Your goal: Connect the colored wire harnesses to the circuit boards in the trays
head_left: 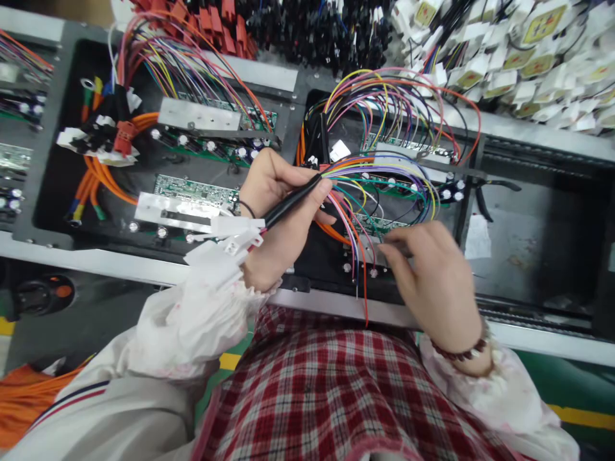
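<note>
Tubing (291, 203) is showing smooth, faintly glossy plastic; connectors (235, 227) are showing smooth plastic. Plates (196, 115) are presenting smooth, dull metal. Apron (336, 384) is presenting matt, woven cloth.

Floor (567, 384): green, yellow stripes (581, 416) at lower left and lower right | Bench (552, 344): silver rails (96, 261) front and back, dark bed (562, 237) between at right | Light: pale sheen along rails
</note>
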The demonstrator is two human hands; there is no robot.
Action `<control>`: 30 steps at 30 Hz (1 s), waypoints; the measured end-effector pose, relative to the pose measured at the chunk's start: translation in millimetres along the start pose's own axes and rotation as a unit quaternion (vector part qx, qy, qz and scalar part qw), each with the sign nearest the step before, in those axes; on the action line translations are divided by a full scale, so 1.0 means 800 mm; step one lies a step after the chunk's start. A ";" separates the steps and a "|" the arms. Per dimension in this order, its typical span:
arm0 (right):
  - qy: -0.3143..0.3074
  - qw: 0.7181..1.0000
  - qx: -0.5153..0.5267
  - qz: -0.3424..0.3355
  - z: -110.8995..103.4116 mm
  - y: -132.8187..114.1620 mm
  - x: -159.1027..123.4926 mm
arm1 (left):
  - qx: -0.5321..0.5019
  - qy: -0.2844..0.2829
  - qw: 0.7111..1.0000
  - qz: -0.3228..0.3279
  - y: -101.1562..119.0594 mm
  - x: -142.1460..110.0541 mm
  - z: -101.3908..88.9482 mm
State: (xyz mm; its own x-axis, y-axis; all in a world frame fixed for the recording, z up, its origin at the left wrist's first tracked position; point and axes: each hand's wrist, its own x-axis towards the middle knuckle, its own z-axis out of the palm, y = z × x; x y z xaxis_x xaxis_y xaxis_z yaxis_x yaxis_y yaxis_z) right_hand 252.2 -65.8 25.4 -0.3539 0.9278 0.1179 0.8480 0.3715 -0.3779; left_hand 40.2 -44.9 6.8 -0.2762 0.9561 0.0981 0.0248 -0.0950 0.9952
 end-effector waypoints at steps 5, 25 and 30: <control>0.057 0.997 0.043 0.023 0.003 -0.013 0.014 | 0.020 -0.004 1.000 0.005 -0.003 -0.001 -0.002; 0.032 0.998 0.052 0.029 0.029 -0.004 0.027 | -0.023 0.019 1.000 -0.009 0.000 -0.001 0.001; 0.032 0.998 0.042 0.027 0.024 -0.004 0.024 | -0.002 0.018 1.000 -0.017 0.001 0.000 -0.001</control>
State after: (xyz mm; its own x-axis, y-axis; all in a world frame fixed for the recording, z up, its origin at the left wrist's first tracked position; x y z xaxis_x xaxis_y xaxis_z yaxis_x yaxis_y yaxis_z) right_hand 235.1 -49.6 10.9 -0.2797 0.9478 0.1532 0.8286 0.3189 -0.4601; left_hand 39.6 -45.3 7.8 -0.3105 0.9485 0.0631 0.0102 -0.0630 0.9980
